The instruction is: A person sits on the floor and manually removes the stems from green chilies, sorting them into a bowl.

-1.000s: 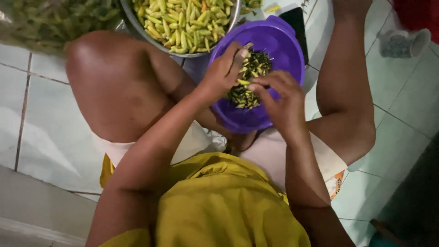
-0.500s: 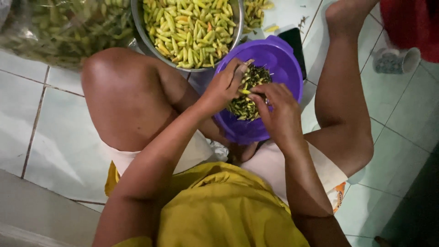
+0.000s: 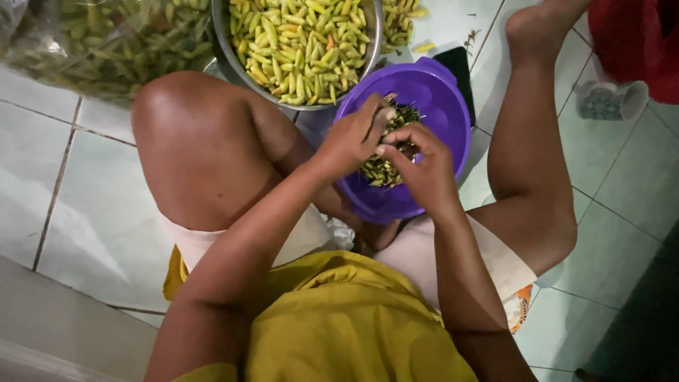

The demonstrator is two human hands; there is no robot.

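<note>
Small green chili, pinched between both hands just above centre of frame, over the round purple plastic bowl. I can't read its long axis for certain; it seems to run roughly left-right in the picture, from one hand's fingertips to the other's. Mostly hidden by fingers.

Left hand: fingers drawn narrow, thumb and forefinger closed on the chili's one end. Right hand: also narrow, fingertips meeting the left's at the same spot; whether it grips the stalk or the body I cannot tell. Both hands equally near, touching the chili.

Directly beneath them, inside the purple bowl, a dark heap of green stalks and trimmings.

Up-frame, touching the bowl's rim, a large round steel basin heaped with yellow-green chilies. Upper left corner: clear plastic bag of more green chilies. Black flat phone-like slab right of the bowl. Pale tiled floor all round; person sits with bare knees either side.
</note>
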